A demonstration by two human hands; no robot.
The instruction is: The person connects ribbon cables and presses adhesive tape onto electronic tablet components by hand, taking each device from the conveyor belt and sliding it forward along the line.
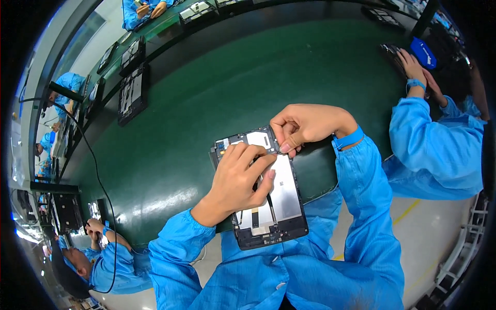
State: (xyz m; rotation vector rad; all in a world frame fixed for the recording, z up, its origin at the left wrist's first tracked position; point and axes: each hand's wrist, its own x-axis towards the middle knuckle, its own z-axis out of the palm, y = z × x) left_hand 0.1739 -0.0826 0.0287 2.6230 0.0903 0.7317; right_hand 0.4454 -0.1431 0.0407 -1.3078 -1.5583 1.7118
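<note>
In front of me, an opened tablet sits at the bench's near edge, its lower end jutting past it. A silver plate, black frame, ribbon cables and small circuit parts show inside. My left hand lies across its upper left part, fingers bent and pressing on it, covering the parts beneath. At the upper right edge of the tablet, my right hand has its thumb and forefinger pinched together, the other fingers curled. Whatever is between those fingertips is too small to make out. A blue band circles my right wrist.
The green bench curves around me. Another opened device lies at the far left beside a raised shelf. A black cable hangs at left. Co-workers in blue sit on both sides; one at right has hands on a dark device near a blue pouch.
</note>
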